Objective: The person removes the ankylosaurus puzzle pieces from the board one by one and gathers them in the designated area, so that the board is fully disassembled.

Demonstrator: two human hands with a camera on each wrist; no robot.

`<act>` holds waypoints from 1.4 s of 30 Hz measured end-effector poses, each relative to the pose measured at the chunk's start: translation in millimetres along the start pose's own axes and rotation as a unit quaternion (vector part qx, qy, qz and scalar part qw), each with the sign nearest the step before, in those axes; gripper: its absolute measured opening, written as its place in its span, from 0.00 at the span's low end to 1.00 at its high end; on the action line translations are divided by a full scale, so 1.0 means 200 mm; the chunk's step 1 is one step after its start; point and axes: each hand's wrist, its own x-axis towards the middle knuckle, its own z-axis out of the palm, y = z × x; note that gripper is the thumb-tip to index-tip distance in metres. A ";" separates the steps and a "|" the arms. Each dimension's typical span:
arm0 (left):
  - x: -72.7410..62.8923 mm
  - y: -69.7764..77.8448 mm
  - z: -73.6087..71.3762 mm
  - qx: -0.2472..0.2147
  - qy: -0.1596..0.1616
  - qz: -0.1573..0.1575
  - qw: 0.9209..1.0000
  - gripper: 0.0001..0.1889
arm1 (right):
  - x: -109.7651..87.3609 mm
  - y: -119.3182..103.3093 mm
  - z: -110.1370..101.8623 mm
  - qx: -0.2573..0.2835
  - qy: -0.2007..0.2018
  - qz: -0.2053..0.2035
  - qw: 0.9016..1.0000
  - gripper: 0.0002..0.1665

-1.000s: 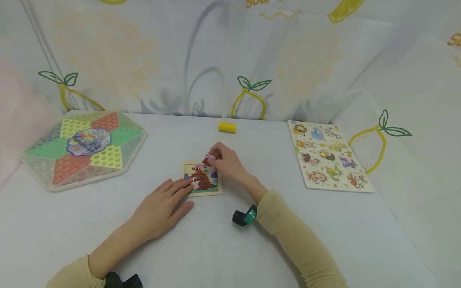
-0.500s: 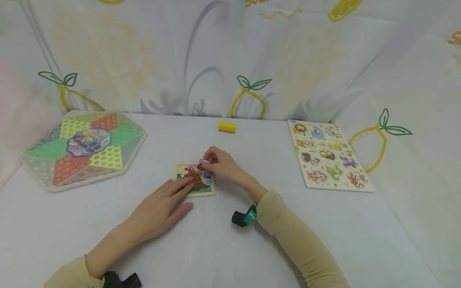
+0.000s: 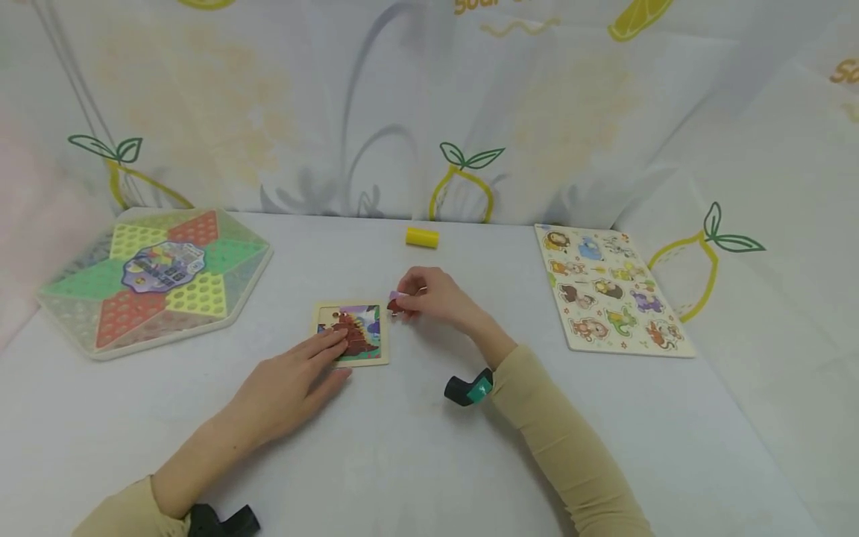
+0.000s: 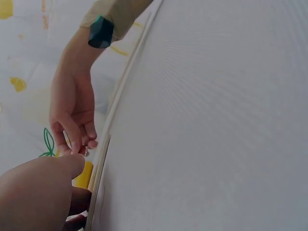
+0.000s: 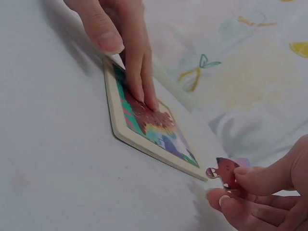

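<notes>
A small square jigsaw puzzle [image 3: 362, 335] in a pale wooden frame, with a brown dinosaur picture, lies flat on the white table. My left hand [image 3: 285, 388] rests its straight fingertips on the puzzle's left part and covers some of the picture. Just off the frame's upper right corner, my right hand [image 3: 439, 300] pinches a brown and purple puzzle piece [image 5: 226, 172] between thumb and fingers. In the right wrist view the piece is held clear of the frame, its knob pointing toward it. In the left wrist view the puzzle shows only edge-on.
A yellow cylinder [image 3: 422, 238] lies behind the puzzle. On the left is a hexagonal Chinese checkers board [image 3: 221, 317]; on the right, a wooden animal puzzle board [image 3: 614, 291]. A lemon-printed cloth [image 3: 302, 112] hangs behind the table.
The right hand has drawn the puzzle piece away from the frame, to the right. The framed puzzle has slid left under the left hand, which has shifted slightly left.
</notes>
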 end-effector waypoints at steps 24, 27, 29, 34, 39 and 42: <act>-0.01 -0.01 0.02 -0.033 -0.053 0.008 0.998 0.33 | 0.01 0.03 -0.05 -0.110 0.027 0.030 0.993 0.10; -0.01 -0.01 0.02 -0.034 -0.055 0.008 0.998 0.33 | 0.01 0.04 -0.05 -0.132 0.040 0.025 0.990 0.10; -0.01 -0.01 0.02 -0.035 -0.055 0.008 0.998 0.33 | 0.01 0.05 -0.04 -0.146 0.042 0.017 0.988 0.10; -0.01 -0.01 0.02 -0.033 -0.051 0.009 0.998 0.33 | 0.02 0.06 -0.03 -0.172 0.038 0.001 0.984 0.10; -0.01 -0.01 0.03 -0.034 -0.051 0.009 0.998 0.33 | 0.02 0.06 -0.01 -0.178 0.040 0.004 0.983 0.10; -0.01 -0.01 0.03 -0.034 -0.052 0.009 0.998 0.33 | 0.02 0.06 -0.01 -0.179 0.041 0.006 0.983 0.09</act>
